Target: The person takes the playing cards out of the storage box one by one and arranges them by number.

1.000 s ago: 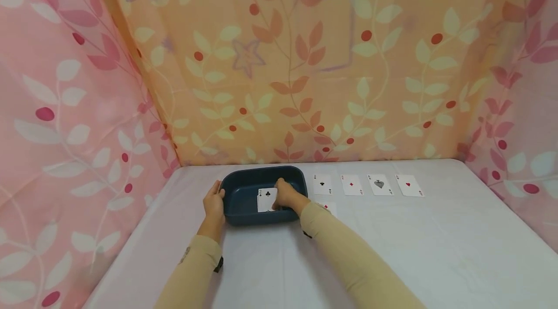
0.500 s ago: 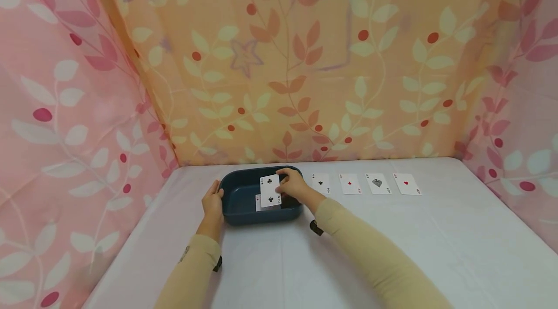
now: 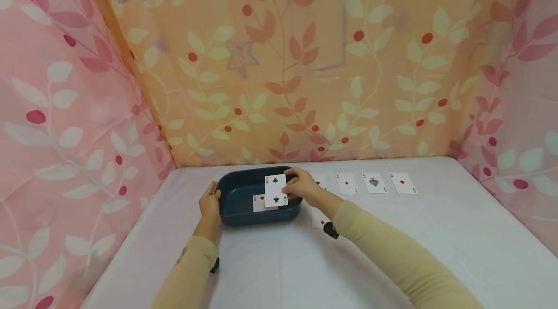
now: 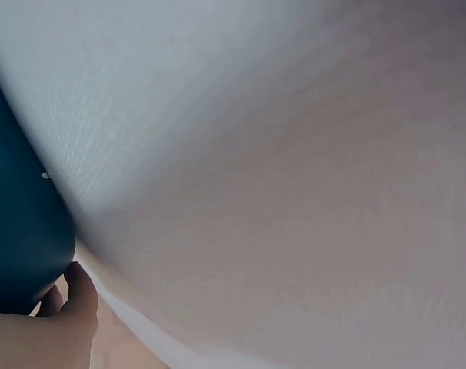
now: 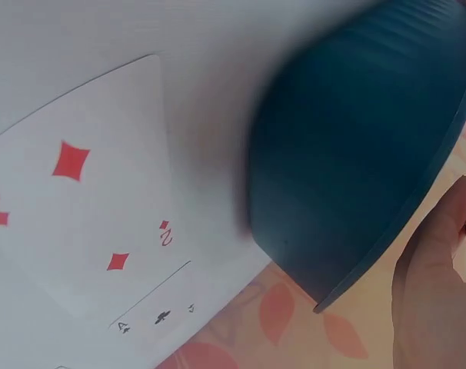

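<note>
My right hand [image 3: 305, 189] pinches the right edge of a two of clubs playing card [image 3: 275, 190], face up above the dark blue box [image 3: 261, 218]. Under it in the box lies a card with a red heart [image 3: 258, 204], partly covered. My left hand [image 3: 210, 204] grips the box's left end; in the left wrist view its fingers [image 4: 82, 290] curl against the box wall. On the table right of the box, the two of diamonds [image 5: 87, 207] lies face up, partly hidden by my right arm in the head view. In the right wrist view the held card is out of sight.
A row of aces lies right of the box: clubs [image 3: 321, 180], partly behind my right hand, then diamonds [image 3: 347, 183], spades [image 3: 374, 183] and hearts [image 3: 403, 183]. White cloth covers the table [image 3: 392, 236]. Patterned curtains [image 3: 279, 81] hang behind and at both sides.
My right hand has lifted the two of clubs out of the box and shifted it rightward, baring the heart card beneath. The left hand has stayed at the box's left end.
</note>
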{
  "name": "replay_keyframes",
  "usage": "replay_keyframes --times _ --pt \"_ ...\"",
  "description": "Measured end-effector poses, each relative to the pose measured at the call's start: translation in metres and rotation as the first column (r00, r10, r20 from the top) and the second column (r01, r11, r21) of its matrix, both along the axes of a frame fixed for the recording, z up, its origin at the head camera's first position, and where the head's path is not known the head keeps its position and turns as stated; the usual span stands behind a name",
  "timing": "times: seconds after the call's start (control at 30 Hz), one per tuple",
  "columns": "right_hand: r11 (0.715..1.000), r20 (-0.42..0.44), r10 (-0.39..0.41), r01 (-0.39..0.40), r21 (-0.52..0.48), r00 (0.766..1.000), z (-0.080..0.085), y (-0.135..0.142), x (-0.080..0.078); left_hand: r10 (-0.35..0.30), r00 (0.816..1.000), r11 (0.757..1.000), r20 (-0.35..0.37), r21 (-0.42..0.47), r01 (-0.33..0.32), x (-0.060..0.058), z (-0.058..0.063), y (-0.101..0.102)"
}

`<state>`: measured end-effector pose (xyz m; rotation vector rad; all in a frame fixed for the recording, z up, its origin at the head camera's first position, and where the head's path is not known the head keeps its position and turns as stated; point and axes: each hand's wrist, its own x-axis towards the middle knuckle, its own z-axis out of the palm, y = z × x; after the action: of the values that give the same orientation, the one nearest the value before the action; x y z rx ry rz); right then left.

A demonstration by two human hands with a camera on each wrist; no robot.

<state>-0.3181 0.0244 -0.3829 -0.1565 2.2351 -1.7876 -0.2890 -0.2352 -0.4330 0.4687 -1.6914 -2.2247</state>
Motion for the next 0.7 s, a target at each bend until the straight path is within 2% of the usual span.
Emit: replay_keyframes --times 0.43,0.7 --pt "0.999 -0.006 -0.018 0.018 -0.027 1.000 0.000 0.025 0.005 -0.011 1.000 1.000 -0.002 -0.006 0.011 0.001 0.000 -0.001" --pt "0.997 -0.011 -0.008 0.007 -0.082 1.000 -0.003 0.040 0.011 -0.016 1.000 1.000 0.010 -0.003 0.016 0.001 0.001 0.000"
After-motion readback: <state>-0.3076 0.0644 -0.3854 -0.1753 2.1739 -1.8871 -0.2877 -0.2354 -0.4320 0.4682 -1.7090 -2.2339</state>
